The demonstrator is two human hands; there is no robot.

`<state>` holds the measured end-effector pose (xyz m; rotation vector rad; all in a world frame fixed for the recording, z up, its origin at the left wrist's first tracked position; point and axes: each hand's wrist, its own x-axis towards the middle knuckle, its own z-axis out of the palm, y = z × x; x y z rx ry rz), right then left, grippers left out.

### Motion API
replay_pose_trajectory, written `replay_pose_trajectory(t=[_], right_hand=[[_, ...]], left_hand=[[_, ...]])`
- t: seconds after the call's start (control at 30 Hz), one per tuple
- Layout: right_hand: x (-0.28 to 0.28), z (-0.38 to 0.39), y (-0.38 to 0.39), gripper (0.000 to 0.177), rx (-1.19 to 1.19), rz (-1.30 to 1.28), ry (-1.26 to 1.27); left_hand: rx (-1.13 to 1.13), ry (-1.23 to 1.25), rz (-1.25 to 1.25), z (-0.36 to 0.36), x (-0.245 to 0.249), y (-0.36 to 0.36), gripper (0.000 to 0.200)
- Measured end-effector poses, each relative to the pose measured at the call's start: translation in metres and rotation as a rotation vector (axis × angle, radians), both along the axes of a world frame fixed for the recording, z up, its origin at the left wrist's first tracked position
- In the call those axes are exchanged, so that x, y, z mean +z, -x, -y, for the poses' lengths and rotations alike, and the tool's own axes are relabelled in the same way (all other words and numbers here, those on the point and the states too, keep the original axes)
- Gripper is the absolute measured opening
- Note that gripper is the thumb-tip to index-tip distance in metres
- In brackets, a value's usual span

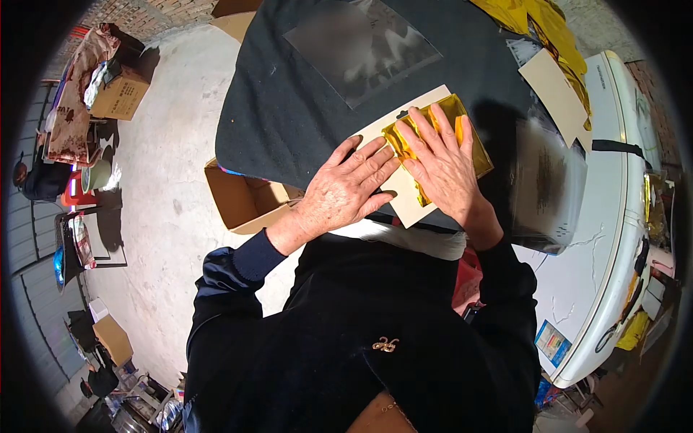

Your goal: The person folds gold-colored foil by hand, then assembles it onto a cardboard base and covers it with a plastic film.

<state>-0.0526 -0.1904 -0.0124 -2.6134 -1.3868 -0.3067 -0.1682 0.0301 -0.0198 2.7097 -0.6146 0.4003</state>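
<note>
A pale cardboard sheet (415, 209) lies tilted on the dark cloth-covered table (281, 94). Over its right part is a shiny gold sheet (473, 137), crinkled along its left side. My right hand (444, 162) rests flat on the gold sheet with its fingers spread. My left hand (346, 187) lies on the left part of the cardboard, fingers stretched out and slightly apart, its fingertips near the crinkled gold edge. Neither hand is wrapped round anything.
A clear plastic sheet (361, 50) lies at the table's far side. On the right are pale card pieces (554, 90), stacked transparent sheets (541, 191) and yellow-gold material (552, 36). An open cardboard box (234, 198) stands below the table's left edge.
</note>
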Motion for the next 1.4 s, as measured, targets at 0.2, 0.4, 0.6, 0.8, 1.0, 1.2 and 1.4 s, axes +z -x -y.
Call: replay_pose_trajectory(t=[0.2, 0.4, 0.6, 0.8, 1.0, 1.2, 1.4], right_hand=[[-0.003, 0.0, 0.002, 0.057, 0.0, -0.049, 0.036], [-0.005, 0.0, 0.002, 0.056, 0.02, -0.059, 0.055], [-0.006, 0.001, 0.002, 0.058, 0.032, -0.06, 0.063], [-0.001, -0.001, 0.005, 0.06, 0.045, -0.064, 0.065], [0.0, -0.001, 0.005, 0.061, 0.063, -0.061, 0.066], [0.0, -0.001, 0.005, 0.061, 0.071, -0.059, 0.057], [0.001, 0.0, 0.005, 0.061, 0.089, -0.084, 0.054]], left_hand=[[0.017, -0.026, -0.029, 0.006, 0.002, 0.003, 0.066], [0.051, 0.005, -0.081, 0.014, 0.003, 0.01, 0.068], [0.097, 0.011, -0.105, 0.02, 0.003, 0.013, 0.065], [0.137, 0.058, -0.105, 0.031, 0.004, 0.014, 0.064], [0.136, 0.055, -0.101, 0.03, 0.002, 0.019, 0.062], [0.132, 0.074, -0.115, 0.026, 0.004, 0.02, 0.055], [0.145, 0.16, -0.078, 0.017, 0.012, 0.018, 0.05]])
